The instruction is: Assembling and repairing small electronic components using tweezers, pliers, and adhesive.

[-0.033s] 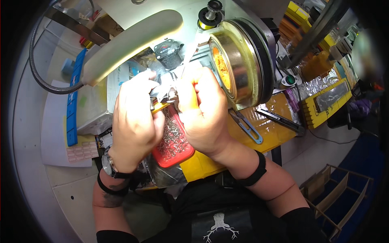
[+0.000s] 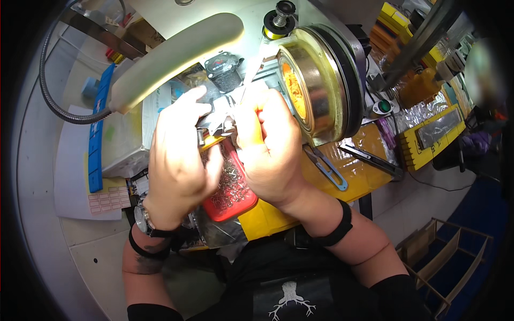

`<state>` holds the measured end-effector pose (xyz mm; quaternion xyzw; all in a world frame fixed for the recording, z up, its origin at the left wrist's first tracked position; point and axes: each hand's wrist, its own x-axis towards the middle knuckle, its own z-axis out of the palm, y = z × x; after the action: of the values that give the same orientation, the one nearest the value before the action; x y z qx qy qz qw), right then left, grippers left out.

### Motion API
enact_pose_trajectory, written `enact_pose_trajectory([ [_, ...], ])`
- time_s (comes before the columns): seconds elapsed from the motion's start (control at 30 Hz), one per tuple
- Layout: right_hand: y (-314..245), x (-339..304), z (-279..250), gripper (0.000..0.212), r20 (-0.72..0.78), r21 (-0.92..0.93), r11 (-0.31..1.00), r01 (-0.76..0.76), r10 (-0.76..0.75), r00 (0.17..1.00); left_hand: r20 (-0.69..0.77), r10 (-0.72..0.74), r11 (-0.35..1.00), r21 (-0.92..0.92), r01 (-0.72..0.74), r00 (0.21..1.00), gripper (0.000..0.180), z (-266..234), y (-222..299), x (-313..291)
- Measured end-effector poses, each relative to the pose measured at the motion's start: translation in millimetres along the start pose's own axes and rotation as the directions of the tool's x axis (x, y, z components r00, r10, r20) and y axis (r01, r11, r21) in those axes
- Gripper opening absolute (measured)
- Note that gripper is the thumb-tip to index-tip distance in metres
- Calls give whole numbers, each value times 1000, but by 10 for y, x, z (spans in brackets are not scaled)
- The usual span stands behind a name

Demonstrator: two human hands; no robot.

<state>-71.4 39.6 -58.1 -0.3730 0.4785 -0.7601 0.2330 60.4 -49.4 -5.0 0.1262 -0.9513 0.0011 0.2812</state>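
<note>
My left hand (image 2: 179,155) hovers beside a small metal clamp (image 2: 217,124) with a threaded screw (image 2: 201,136) at its side. Its fingers are apart, the thumb away from the index finger, and nothing shows between them. Close on the clamp's other side, my right hand (image 2: 273,147) is closed, thumb and index finger pressed together; what they pinch is hidden. Under both hands lies a red tray (image 2: 222,218) with many small, shiny, hook-like metal pieces (image 2: 230,190). Bright lamplight washes out detail around the fingertips.
A long lamp (image 2: 176,61) arches over the work. To the right stand a large metal drum (image 2: 324,85) and a yellow thread spool (image 2: 277,32). Blue-handled snips (image 2: 336,177) and a black slim tool (image 2: 369,160) lie on a yellow sheet (image 2: 316,198). A black box (image 2: 224,69) sits behind.
My left hand's fingers and thumb have spread apart, baring more of the screw and the tray. My right hand stays in place.
</note>
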Motion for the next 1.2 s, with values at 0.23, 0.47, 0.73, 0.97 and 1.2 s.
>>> enact_pose_trajectory([
  [0.23, -29, 6, 16, 4, -12, -11, 1000, 19, -20, 1000, 67, 10, 975, -223, 5, 998, 73, -124, 126, -3],
  [0.47, 1, 15, 16, 4, -22, -28, 998, 50, -50, 998, 87, -104, 949, -291, 125, 991, 72, -99, 224, -64],
  [0.73, -3, 28, 16, 4, -27, -68, 995, 76, -78, 997, -46, -323, 775, -586, 237, 945, 73, 273, 230, -215],
  [0.97, -137, -50, -54, 6, 49, 237, 942, -237, 232, 971, 134, -346, 407, -870, 278, 929, 77, 95, 70, -140],
  [1.2, -28, 28, -109, 9, 44, 32, 972, -233, 232, 972, 93, -359, 504, -818, 277, 929, 43, 3, -197, 77],
])
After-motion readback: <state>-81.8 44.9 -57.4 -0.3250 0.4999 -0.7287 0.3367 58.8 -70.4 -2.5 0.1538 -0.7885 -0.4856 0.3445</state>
